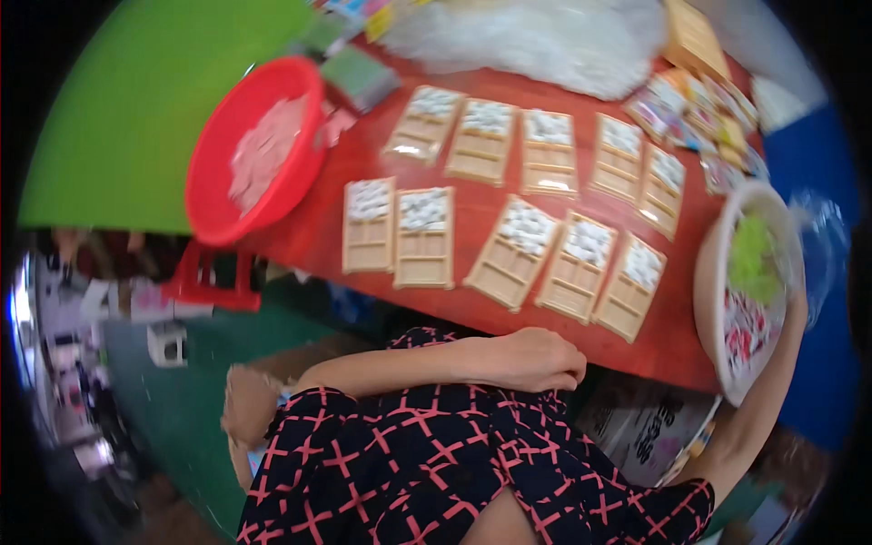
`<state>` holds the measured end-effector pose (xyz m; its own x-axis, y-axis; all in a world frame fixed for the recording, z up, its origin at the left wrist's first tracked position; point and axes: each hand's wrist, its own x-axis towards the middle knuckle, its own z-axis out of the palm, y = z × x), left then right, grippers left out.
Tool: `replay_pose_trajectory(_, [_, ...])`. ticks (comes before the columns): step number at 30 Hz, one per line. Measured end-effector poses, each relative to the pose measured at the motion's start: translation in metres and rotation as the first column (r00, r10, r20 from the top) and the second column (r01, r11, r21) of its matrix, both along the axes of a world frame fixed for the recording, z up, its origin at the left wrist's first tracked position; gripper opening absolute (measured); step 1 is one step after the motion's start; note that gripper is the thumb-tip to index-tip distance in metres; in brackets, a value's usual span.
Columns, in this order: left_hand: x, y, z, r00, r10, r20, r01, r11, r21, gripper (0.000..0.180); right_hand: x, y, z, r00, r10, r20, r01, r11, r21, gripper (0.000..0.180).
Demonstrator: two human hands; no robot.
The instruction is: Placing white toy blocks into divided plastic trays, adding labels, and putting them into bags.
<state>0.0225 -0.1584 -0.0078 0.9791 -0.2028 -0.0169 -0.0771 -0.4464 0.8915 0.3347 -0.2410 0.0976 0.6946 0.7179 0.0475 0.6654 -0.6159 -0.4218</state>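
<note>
My left hand (542,358) is closed in a loose fist just off the table's front edge, its palm turned from view; what it holds, if anything, is hidden. Far to the right, my right arm reaches up to a white basin (711,272), where the right hand (796,292) is at the rim, its fingers blurred and hidden. Bright green pieces (756,259) and red-and-white pieces (747,334) lie in that basin. Several tan compartmented trays (424,272) stand in two rows on the table, with small white pieces (527,225) filling their far compartments.
A red basin (204,195) of flat pink pieces (268,150) sits at the table's left, above a red stool (215,289). Clear plastic bags (536,41) heap at the back of the red table (490,350). Colourful packets (690,109) lie back right, beside a tan tray stack (695,41).
</note>
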Motion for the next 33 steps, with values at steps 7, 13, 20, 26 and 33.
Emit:
replay_pose_trajectory(7, [-0.031,0.018,-0.010,0.949,0.197,-0.247,-0.246,0.951,-0.185,0.016,0.196,-0.052,-0.089,0.967,-0.077,-0.243,0.166,0.912,0.374,0.020])
replay_pose_trajectory(13, [-0.008,0.019,-0.017,0.980,0.038,-0.194,-0.066,0.988,-0.136,0.018,0.242,-0.137,-0.125,0.886,-0.195,-0.421,0.423,0.712,0.561,0.021])
replay_pose_trajectory(20, [0.027,0.010,0.002,0.998,-0.017,-0.066,-0.001,0.968,-0.253,0.018,0.133,-0.112,-0.054,0.970,-0.241,0.036,0.215,0.917,0.337,0.022])
replay_pose_trajectory(26, [0.087,-0.018,0.054,0.946,-0.310,-0.099,0.250,0.887,-0.388,0.019,0.104,-0.122,-0.030,0.913,-0.308,-0.268,0.404,0.775,0.486,0.018])
replay_pose_trajectory(33, [0.216,-0.079,0.086,0.989,-0.104,-0.102,-0.015,0.623,-0.782,0.015,0.090,-0.138,-0.024,0.876,-0.372,-0.306,0.470,0.798,0.377,0.017])
